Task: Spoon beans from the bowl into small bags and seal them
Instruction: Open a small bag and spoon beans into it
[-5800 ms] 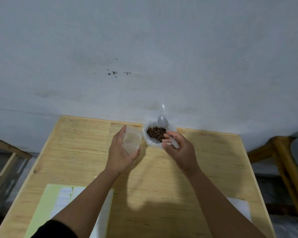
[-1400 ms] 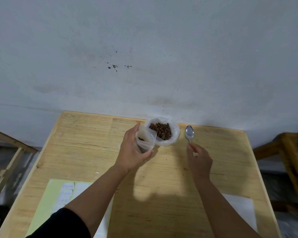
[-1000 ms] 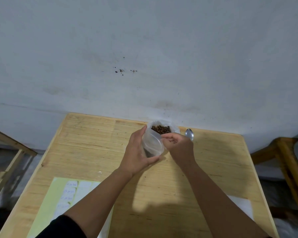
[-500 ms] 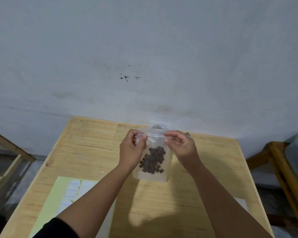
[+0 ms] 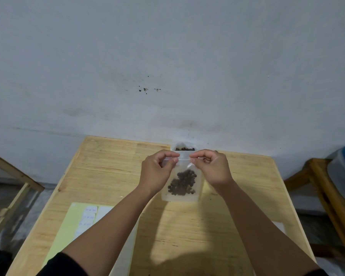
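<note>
Pale plaster wall fills the upper half of the head view, and below it a light wooden tabletop (image 5: 112,176) runs toward the camera. At centre, a small clear bag (image 5: 181,186) hangs upright above the wood, a dark clump of beans (image 5: 182,185) sagging in its lower half. The left hand (image 5: 156,174) pinches the bag's top strip at about 10 o'clock of the beans, the right hand (image 5: 212,169) pinches the same strip at about 2 o'clock, fingertips curled in on the film. Just behind them, at 12 o'clock, the bowl (image 5: 184,147) of beans peeks over the bag's mouth. A yellow sheet (image 5: 68,228) with labels lies at 7 o'clock. The bag looks light, thin and slippery, its load loose and shifting; the stiffer zip strip along the top is probably the best place to hold and press along.
</note>
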Available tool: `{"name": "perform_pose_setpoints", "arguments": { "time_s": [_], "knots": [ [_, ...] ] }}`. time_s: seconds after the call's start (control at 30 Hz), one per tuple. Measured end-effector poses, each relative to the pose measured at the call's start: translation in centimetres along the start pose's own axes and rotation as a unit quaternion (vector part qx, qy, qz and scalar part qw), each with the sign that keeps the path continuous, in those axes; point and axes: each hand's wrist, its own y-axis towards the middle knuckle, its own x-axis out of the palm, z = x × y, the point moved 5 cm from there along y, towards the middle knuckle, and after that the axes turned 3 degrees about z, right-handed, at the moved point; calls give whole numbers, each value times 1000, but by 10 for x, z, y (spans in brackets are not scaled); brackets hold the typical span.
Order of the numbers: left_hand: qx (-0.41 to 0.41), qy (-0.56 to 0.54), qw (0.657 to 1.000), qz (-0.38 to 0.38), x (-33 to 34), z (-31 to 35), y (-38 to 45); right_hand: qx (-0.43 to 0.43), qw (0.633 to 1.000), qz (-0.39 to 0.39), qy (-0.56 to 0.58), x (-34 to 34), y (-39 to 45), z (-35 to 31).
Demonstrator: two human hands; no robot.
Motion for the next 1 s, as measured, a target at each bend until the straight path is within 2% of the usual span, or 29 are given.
{"name": "perform_pose_setpoints", "arguments": {
  "time_s": [0.1,0.23,0.33,0.43,0.57,0.7,0.83,1.0],
  "knots": [
    [-14,-23,1000,16,-1,-2,-4,13,1000,-9,6,2,-4,4],
    [-20,-31,999,-17,2,-6,-8,26,998,-60,6,9,-14,-3],
    [-26,-9,999,-24,6,-3,-12,18,999,-22,20,10,-18,-4],
    [-34,31,999,-21,4,-1,-11,49,998,-13,34,17,-22,1],
    [-97,36,992,-73,3,-26,-26,108,994,-28,6,30,-31,36],
    [-145,75,984,-66,-2,-64,-57,145,987,-47,-41,46,-60,72],
    [-159,155,973,-65,-6,-96,-83,99,981,-70,-150,60,-85,95],
    [-63,253,958,-118,-1,-111,-94,-14,944,-89,-316,65,-101,104]
  ]
}}
